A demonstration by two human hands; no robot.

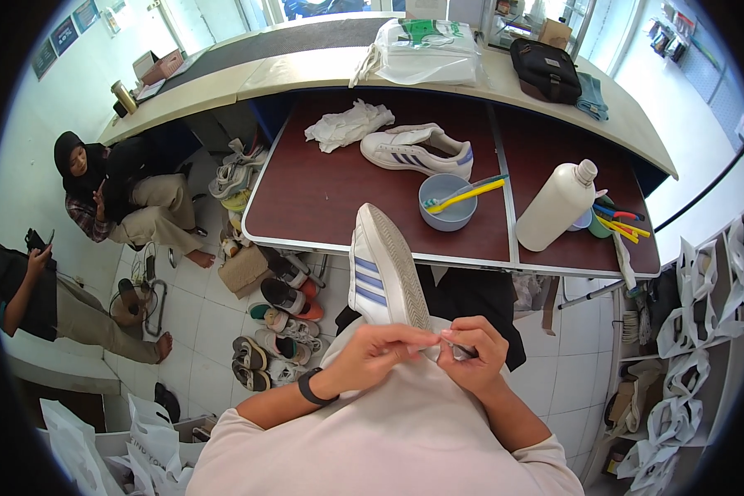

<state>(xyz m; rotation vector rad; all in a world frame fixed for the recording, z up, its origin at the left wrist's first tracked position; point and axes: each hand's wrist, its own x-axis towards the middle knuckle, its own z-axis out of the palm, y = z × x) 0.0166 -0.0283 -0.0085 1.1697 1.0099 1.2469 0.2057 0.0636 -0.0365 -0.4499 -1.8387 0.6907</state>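
My left hand (380, 354) and my right hand (476, 354) meet in front of my chest, fingertips pinched together. A small dark thing shows in my right hand, too little of it visible to name. Whatever the left fingertips pinch is hidden. Just beyond my hands, a white sneaker with blue stripes (370, 273) leans on its side at my lap, its sole facing right. Its mate, another white sneaker (405, 154), lies on the dark red table (322, 194). Near it sits a grey-blue bowl (447, 217) with a yellow-handled brush (475, 193) resting across it.
A white bottle (556, 207) and a cup of brushes (620, 221) stand at the table's right. A crumpled white cloth (349, 126) lies at the back left. Several shoes (281, 331) cover the floor to the left, where two people sit. White bags (678, 397) hang at the right.
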